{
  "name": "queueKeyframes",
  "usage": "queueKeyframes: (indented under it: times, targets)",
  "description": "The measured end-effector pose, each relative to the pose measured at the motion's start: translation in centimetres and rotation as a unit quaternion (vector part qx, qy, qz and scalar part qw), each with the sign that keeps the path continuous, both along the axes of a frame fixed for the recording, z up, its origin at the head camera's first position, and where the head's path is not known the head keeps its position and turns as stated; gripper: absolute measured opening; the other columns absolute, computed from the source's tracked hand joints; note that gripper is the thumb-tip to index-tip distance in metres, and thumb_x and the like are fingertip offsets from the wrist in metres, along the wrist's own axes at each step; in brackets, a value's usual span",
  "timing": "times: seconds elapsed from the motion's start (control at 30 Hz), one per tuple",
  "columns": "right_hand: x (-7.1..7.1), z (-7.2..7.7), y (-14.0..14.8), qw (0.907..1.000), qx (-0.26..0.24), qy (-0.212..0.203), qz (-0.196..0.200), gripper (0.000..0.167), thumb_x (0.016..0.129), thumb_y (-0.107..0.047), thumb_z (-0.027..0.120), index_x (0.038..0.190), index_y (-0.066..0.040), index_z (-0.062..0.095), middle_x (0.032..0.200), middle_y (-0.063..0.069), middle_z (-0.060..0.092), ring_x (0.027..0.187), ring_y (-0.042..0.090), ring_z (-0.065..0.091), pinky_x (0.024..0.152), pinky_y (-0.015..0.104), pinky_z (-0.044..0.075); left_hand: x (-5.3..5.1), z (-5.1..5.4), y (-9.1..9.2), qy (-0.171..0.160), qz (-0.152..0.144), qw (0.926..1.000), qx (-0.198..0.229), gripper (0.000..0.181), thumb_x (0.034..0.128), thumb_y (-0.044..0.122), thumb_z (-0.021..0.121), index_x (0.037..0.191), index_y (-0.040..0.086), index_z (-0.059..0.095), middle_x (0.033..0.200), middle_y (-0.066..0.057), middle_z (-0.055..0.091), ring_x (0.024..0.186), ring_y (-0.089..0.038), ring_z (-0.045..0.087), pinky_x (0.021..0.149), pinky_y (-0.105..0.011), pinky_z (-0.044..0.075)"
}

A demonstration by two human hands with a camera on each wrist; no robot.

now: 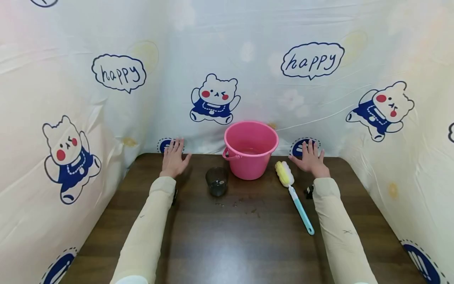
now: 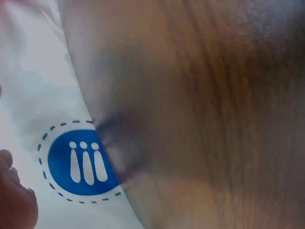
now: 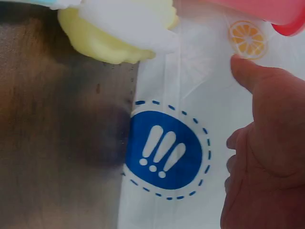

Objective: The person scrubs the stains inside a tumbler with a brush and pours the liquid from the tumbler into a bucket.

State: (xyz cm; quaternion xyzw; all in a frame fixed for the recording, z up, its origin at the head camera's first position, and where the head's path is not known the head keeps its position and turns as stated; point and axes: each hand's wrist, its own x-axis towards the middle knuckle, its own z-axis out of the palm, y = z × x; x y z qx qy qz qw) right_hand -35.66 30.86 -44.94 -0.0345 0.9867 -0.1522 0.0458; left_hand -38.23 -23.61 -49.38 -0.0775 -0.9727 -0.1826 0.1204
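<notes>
My left hand (image 1: pixel 174 158) is spread near the far left edge of the table, holding nothing. To its right stands a dark, see-through cup (image 1: pixel 217 181). Behind and right of the cup is a pink bucket (image 1: pixel 250 157), its handle hanging at the left side. My right hand (image 1: pixel 311 159) is held out with fingers apart, also holding nothing. Between it and the bucket lies a sponge brush (image 1: pixel 291 185) with a yellow and white head and a blue and white handle. In the right wrist view the brush's sponge head (image 3: pixel 109 33) shows beside the hand.
A dark wooden table (image 1: pixel 220 244) carries these things, with small wet spots (image 1: pixel 235 204) in front of the cup. A printed cloth (image 1: pixel 255 98) with bears and "happy" bubbles hangs behind the table and along both sides.
</notes>
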Motion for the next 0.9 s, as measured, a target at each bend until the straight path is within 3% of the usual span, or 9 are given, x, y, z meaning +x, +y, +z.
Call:
queueKeyframes:
  times: [0.13,0.23,0.3,0.37,0.4,0.47,0.57,0.77,0.9]
  targets:
    - [1.3,1.1,-0.1,0.9989,-0.006,-0.047,-0.003,0.095,0.102,-0.055,0.049,0.159,0.008,0.007,0.162,0.037,0.01,0.149,0.059,0.003,0.114,0.075,-0.01,1.0,-0.3,1.1,0.023,-0.052,0.9981,0.024,0.07,0.0993,0.022,0.058,0.157,-0.005,0.028,0.161,-0.028,0.03,0.151,-0.047,0.019,0.122,-0.061,0.017]
    - [3.3,1.6,-0.3,0.9951,-0.024,-0.096,-0.006,0.085,0.102,-0.051,0.051,0.154,0.011,0.027,0.153,0.038,0.033,0.142,0.058,0.029,0.116,0.073,0.016,2.6,-0.8,1.9,-0.007,-0.095,0.9926,0.076,0.068,0.0917,0.006,0.061,0.152,-0.01,0.035,0.154,-0.033,0.037,0.147,-0.052,0.026,0.118,-0.063,0.026]
    - [4.7,1.6,-0.4,0.9933,-0.031,-0.111,-0.006,0.073,0.102,-0.05,0.053,0.141,0.011,0.049,0.136,0.035,0.054,0.124,0.051,0.053,0.104,0.065,0.042,4.0,-0.9,2.4,-0.05,-0.111,0.9856,0.118,0.071,0.0878,0.002,0.064,0.152,-0.009,0.036,0.153,-0.034,0.038,0.145,-0.052,0.028,0.116,-0.064,0.029]
    - [6.2,1.3,-0.7,0.9919,-0.038,-0.121,-0.009,0.059,0.101,-0.046,0.057,0.12,0.009,0.065,0.108,0.026,0.066,0.097,0.039,0.063,0.081,0.051,0.054,5.2,-1.0,2.8,-0.087,-0.129,0.976,0.152,0.075,0.0851,-0.001,0.067,0.153,-0.007,0.036,0.153,-0.033,0.04,0.143,-0.051,0.033,0.114,-0.064,0.033]
    - [6.9,1.0,-0.9,0.9917,-0.036,-0.123,-0.008,0.053,0.1,-0.045,0.058,0.107,0.006,0.069,0.092,0.019,0.065,0.085,0.032,0.062,0.073,0.045,0.052,5.7,-1.0,3.0,-0.107,-0.138,0.9705,0.166,0.076,0.0843,-0.001,0.069,0.153,-0.006,0.036,0.153,-0.032,0.04,0.143,-0.05,0.034,0.113,-0.065,0.034]
    - [8.4,0.2,-1.4,0.9907,-0.036,-0.13,-0.011,0.045,0.098,-0.044,0.062,0.09,0.0,0.069,0.076,0.007,0.056,0.072,0.023,0.053,0.063,0.037,0.046,6.7,-1.0,3.4,-0.142,-0.155,0.9606,0.182,0.079,0.0834,0.002,0.074,0.153,-0.004,0.037,0.153,-0.029,0.042,0.142,-0.047,0.038,0.113,-0.062,0.036]
    - [10.1,-1.3,-2.2,0.9902,-0.03,-0.135,-0.019,0.041,0.093,-0.042,0.07,0.079,-0.005,0.064,0.069,0.002,0.05,0.065,0.02,0.05,0.057,0.033,0.041,7.5,-1.0,4.3,-0.175,-0.184,0.9469,0.198,0.085,0.0824,0.012,0.081,0.153,-0.005,0.037,0.153,-0.027,0.043,0.142,-0.045,0.039,0.114,-0.062,0.035]
    - [11.1,-4.1,-3.4,0.9938,-0.023,-0.105,-0.027,0.036,0.086,-0.036,0.079,0.077,-0.007,0.06,0.069,0.005,0.055,0.061,0.02,0.053,0.053,0.031,0.04,7.9,-0.9,6.2,-0.207,-0.209,0.9222,0.251,0.092,0.0766,0.024,0.09,0.15,-0.003,0.041,0.147,-0.024,0.05,0.136,-0.043,0.048,0.112,-0.058,0.04]
    - [11.1,-4.6,-3.5,0.9952,-0.02,-0.092,-0.03,0.03,0.087,-0.028,0.079,0.081,-0.006,0.06,0.072,0.007,0.056,0.063,0.023,0.054,0.054,0.033,0.041,8.0,-1.4,7.4,-0.202,-0.211,0.917,0.272,0.086,0.074,0.024,0.093,0.144,0.001,0.049,0.138,-0.018,0.06,0.128,-0.036,0.056,0.109,-0.056,0.044]
